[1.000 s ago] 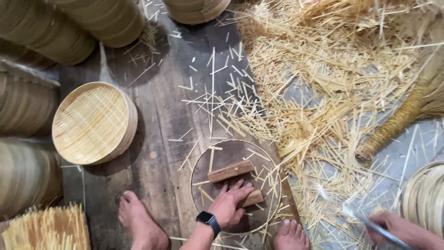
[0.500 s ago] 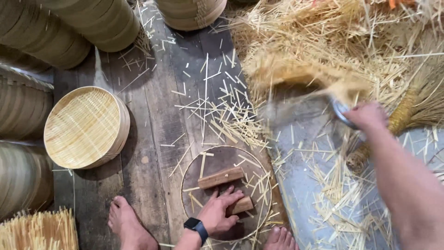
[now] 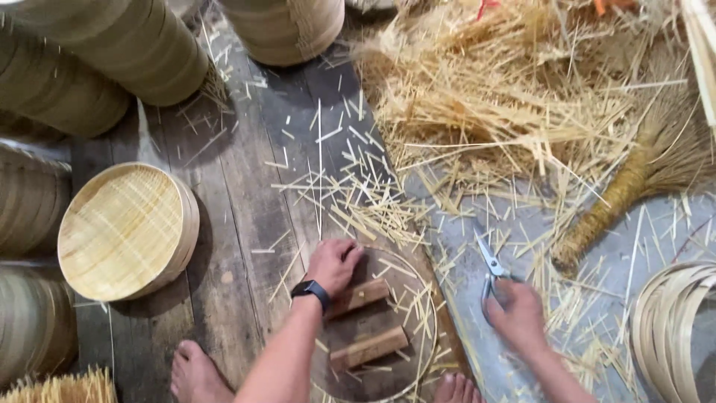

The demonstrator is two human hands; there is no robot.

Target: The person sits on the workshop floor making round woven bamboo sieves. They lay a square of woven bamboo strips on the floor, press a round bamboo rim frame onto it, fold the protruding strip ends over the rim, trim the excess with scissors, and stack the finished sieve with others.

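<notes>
Round bamboo hoop (image 3: 431,313) flat on dark floorboards (image 3: 246,224), just ahead of two bare feet (image 3: 192,367). Inside it, two short wooden blocks (image 3: 367,322) lying slantwise, one nearer, one farther. Left hand (image 3: 333,265), black watch (image 3: 311,289) at the wrist, resting on the far rim and the end of the upper block, fingers curled down; whether pinching anything, impossible to tell. Right hand (image 3: 514,313) off to the side over a grey sheet (image 3: 671,224), closed around the handles of scissors (image 3: 488,263), blades pointing away and nearly together. Short cut bamboo slivers (image 3: 358,194) scattered just beyond the hoop. Farther right, heaped bamboo strips (image 3: 492,97) and a bound broom (image 3: 634,179). Left of the hand, a shallow woven basket (image 3: 123,231); stacks of bamboo steamer rings (image 3: 112,52) behind, coiled thin hoops (image 3: 667,328) at the right edge.
</notes>
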